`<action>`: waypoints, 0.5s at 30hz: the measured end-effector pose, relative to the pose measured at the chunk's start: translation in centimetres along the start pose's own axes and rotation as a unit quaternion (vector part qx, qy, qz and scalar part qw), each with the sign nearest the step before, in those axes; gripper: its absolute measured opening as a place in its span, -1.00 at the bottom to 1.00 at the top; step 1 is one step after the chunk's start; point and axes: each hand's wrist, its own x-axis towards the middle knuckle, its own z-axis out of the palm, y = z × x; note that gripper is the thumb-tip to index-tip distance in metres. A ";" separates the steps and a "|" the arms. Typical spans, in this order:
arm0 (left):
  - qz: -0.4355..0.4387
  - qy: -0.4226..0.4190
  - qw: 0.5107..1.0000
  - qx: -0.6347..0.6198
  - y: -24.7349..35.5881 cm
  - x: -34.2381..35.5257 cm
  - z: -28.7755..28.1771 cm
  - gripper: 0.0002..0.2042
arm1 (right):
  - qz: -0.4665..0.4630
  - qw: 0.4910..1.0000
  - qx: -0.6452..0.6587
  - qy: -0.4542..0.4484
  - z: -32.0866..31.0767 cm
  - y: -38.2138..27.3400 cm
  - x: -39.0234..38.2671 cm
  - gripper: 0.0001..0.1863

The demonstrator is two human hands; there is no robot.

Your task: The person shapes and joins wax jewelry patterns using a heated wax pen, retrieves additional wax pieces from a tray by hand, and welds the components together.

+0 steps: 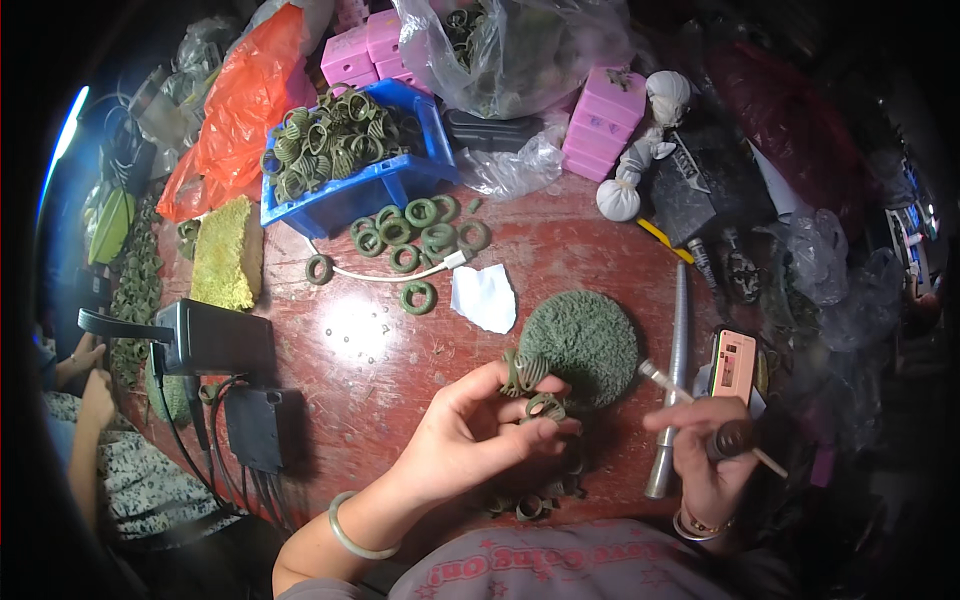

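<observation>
In the head view, grasping ridged green rings (531,373) in the left hand (462,432), over the red counter (425,345) near a round textured pad (580,345); gripping a thin pale stick (664,381) in the right hand (705,462), beside a tapered metal ring mandrel (680,345).

Table (350,410): red-brown, scuffed, glossy, spreading beneath and beyond the left fingers (478,385).
Tube light (70,135): bluish-white, slanting, far to the fingers' left and beyond.
Glare (355,325): white patch leftward of the fingers.
Outer surroundings: dark on both sides.
</observation>
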 end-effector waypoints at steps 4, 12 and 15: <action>-0.038 0.028 0.998 -0.035 1.1 0.7 -0.7 -0.72 | -0.033 0.964 -0.264 0.027 -0.7 -1.0 1.5 -0.67; -0.020 0.055 0.994 -0.093 1.4 0.4 -1.9 -0.68 | -0.090 0.846 -0.525 0.019 -1.4 -5.1 3.0 -0.66; -0.028 0.068 0.993 -0.093 1.2 0.6 -1.9 -0.68 | -0.153 0.782 -0.600 -0.071 -2.2 -6.0 4.7 -0.64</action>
